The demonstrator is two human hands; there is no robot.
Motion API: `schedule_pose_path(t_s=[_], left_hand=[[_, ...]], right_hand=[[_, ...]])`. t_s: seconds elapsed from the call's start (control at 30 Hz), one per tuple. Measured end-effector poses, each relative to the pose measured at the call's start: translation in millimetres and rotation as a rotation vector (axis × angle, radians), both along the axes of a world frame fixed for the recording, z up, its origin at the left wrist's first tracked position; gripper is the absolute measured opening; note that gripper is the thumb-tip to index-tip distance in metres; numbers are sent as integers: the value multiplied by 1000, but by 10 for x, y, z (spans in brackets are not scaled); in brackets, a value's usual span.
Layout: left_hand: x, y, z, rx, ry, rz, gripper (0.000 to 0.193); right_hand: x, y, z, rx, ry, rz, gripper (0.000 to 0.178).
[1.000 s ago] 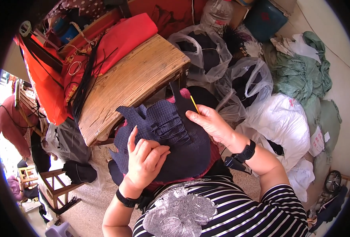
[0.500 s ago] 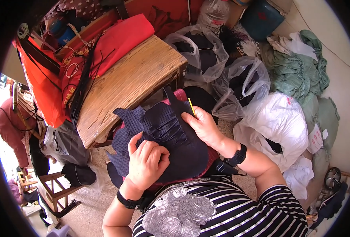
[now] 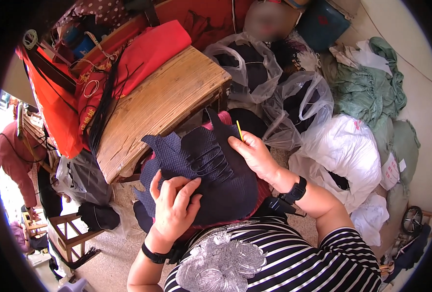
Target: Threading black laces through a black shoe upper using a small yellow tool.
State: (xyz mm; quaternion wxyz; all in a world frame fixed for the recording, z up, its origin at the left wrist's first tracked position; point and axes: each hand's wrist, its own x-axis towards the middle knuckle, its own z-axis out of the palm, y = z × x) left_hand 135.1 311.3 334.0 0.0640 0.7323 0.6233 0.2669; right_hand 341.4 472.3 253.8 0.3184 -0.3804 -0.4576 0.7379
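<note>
A dark blue textured fabric piece [image 3: 221,187], like a shoe upper, lies spread over my lap with several dark laces [image 3: 213,163] running across its middle. My right hand [image 3: 255,153] pinches its upper right flap between thumb and fingers. A thin yellow stick [image 3: 240,130] sticks up from that same hand; its lower part is hidden. On the piece's left side rests my left hand [image 3: 174,202], fingers bent and apart. Its index fingertip touches the fabric just below the laces, the thumb clear of it. Reddish striped cloth [image 3: 263,194] shows beneath the piece.
Ahead stands a wooden table [image 3: 162,92] bearing red cloth [image 3: 152,48] and a bundle of black cords [image 3: 104,112]. Clear plastic bags [image 3: 299,104] with dark contents and a white bag [image 3: 345,151] lie to the right. A wooden stool frame [image 3: 72,236] is at the left.
My left hand's thumb and index finger have moved apart, and the index finger now reaches toward the laces. My right hand and the yellow stick have shifted slightly right.
</note>
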Motion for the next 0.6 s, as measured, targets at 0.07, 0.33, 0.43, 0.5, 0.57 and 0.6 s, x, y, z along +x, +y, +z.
schedule_pose_path(t_s=[0.07,0.33,0.43,0.5,0.57,0.6], left_hand=[[-49,-29,22,-65,113,20,51],[-74,-28,44,-108,197,111,48],[-155,-174,98,-89,172,155,48],[-253,-253,-24,-32,64,129,49],[-290,-359,-93,4,-24,175,47],[-317,-381,-112,27,-62,196,45]], right_hand=[[29,32,11,-56,27,9,23],[65,103,113,-168,145,-52,18],[39,37,519,-150,198,-54,21],[10,126,666,-64,235,38,28],[-25,245,968,-4,273,133,32],[-70,292,1123,31,292,218,36]])
